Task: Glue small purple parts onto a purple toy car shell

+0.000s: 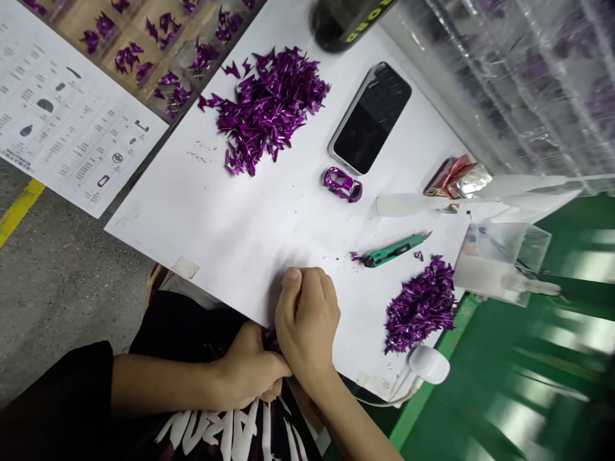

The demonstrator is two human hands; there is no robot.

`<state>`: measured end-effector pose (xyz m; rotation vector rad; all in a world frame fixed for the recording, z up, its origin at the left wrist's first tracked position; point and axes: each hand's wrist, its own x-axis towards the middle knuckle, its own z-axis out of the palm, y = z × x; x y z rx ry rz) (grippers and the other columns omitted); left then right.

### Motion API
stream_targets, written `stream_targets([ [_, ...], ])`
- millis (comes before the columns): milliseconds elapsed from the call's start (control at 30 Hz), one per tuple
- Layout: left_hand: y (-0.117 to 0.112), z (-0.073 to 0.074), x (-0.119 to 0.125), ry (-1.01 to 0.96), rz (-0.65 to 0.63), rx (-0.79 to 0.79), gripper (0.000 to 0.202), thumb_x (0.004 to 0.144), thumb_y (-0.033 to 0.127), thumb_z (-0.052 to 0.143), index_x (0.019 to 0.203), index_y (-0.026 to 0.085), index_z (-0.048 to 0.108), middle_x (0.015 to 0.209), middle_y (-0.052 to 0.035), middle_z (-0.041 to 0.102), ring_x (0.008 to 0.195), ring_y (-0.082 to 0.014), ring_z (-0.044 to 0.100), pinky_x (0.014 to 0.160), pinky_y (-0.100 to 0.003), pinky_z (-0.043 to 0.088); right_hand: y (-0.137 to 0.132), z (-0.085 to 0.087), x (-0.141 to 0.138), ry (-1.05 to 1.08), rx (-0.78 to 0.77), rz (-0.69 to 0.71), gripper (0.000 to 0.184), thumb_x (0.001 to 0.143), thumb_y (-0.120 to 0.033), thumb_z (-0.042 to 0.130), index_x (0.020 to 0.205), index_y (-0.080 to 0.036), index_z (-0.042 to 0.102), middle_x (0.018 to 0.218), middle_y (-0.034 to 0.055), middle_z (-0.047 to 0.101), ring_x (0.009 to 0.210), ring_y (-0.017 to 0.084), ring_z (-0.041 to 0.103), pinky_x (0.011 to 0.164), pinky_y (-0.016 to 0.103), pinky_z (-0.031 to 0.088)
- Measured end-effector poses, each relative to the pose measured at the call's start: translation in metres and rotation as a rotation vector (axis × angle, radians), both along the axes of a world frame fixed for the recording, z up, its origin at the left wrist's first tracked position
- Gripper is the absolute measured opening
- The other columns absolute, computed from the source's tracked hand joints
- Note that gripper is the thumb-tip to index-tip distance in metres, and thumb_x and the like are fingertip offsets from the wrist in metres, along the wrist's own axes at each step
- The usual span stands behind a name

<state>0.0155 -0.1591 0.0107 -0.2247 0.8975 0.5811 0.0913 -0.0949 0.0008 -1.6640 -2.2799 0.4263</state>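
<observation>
1. Purple metallic piece (271,340), mostly hidden, sits between your hands at the white board's (202,218) near edge.
2. Your left hand (247,366) and right hand (307,320) curl closed, both pinching it.
3. Wooden tray (72,19) compartments hold purple trimmings.
4. Your clear plastic box (502,253) holds something pale, too unclear to name.

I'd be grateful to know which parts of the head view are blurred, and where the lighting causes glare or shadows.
In the head view, the green surface at lower right is smeared by streaky blur, the clear plastic sheeting at upper right shows bright glare, the right hand casts a soft shadow on the white paper sheet, and the purple foil pieces stay fairly sharp.
</observation>
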Motion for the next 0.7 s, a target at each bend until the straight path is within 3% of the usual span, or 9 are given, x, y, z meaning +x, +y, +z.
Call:
stream_targets([
  [233, -0.004, -0.008, 0.002, -0.030, 0.033, 0.010, 0.022, 0.060, -0.001, 0.057, 0.055, 0.019, 0.050, 0.031, 0.0095, 0.031, 0.027, -0.0063, 0.028, 0.034, -0.022, 0.016, 0.003, -0.002, -0.002, -0.023, -0.017, -0.016, 0.034, 0.108, -0.034, 0.036, 0.075, -0.025, 0.037, 0.071, 0.0014, 0.048, 0.071, 0.020, 0.045, 0.064, 0.035, 0.033],
  [400, -0.013, -0.014, 0.000, 0.175, 0.003, 0.276, 0.015, 0.063, 0.006, 0.069, 0.071, 0.014, 0.061, 0.045, 0.0051, 0.050, 0.042, -0.0097, 0.046, 0.043, -0.021, 0.036, -0.005, 0.004, 0.000, 0.102, -0.048, -0.024, 0.033, 0.107, -0.030, 0.041, 0.074, -0.024, 0.044, 0.069, 0.0000, 0.051, 0.068, 0.018, 0.048, 0.064, 0.034, 0.038],
  [500, -0.016, -0.009, -0.014, 0.125, -0.189, 0.411, 0.023, 0.072, 0.011, 0.070, 0.095, 0.011, 0.066, 0.052, 0.0028, 0.058, 0.045, -0.0126, 0.054, 0.047, -0.023, 0.043, -0.016, 0.015, 0.003, 0.236, -0.080, -0.026, 0.031, 0.105, -0.029, 0.046, 0.075, -0.022, 0.052, 0.069, 0.0000, 0.057, 0.069, 0.017, 0.052, 0.065, 0.032, 0.042],
  [600, -0.008, 0.010, -0.039, 0.055, -0.458, 0.525, 0.057, 0.076, 0.021, 0.079, 0.128, 0.014, 0.057, 0.071, -0.0020, 0.069, 0.054, -0.0153, 0.062, 0.052, -0.024, 0.050, -0.014, 0.036, 0.015, 0.413, -0.131, -0.115, 0.031, 0.105, -0.031, 0.048, 0.078, -0.022, 0.059, 0.072, 0.0009, 0.062, 0.067, 0.016, 0.057, 0.062, 0.030, 0.044],
  [633, -0.002, 0.018, -0.047, 0.083, -0.543, 0.544, 0.063, 0.076, 0.028, 0.082, 0.132, 0.016, 0.056, 0.074, -0.0030, 0.070, 0.056, -0.0154, 0.063, 0.053, -0.023, 0.050, -0.007, 0.043, 0.023, 0.447, -0.096, -0.183, 0.031, 0.104, -0.034, 0.049, 0.078, -0.021, 0.060, 0.073, 0.0016, 0.063, 0.067, 0.016, 0.059, 0.062, 0.029, 0.044],
  [700, 0.016, 0.036, -0.059, 0.015, -0.634, 0.508, 0.092, 0.076, 0.037, 0.086, 0.152, 0.023, 0.037, 0.085, -0.0046, 0.072, 0.054, -0.0144, 0.063, 0.047, -0.020, 0.046, 0.020, 0.055, 0.041, 0.454, 0.066, -0.360, 0.030, 0.101, -0.041, 0.055, 0.079, -0.021, 0.062, 0.076, 0.0034, 0.066, 0.070, 0.017, 0.061, 0.065, 0.031, 0.046],
])
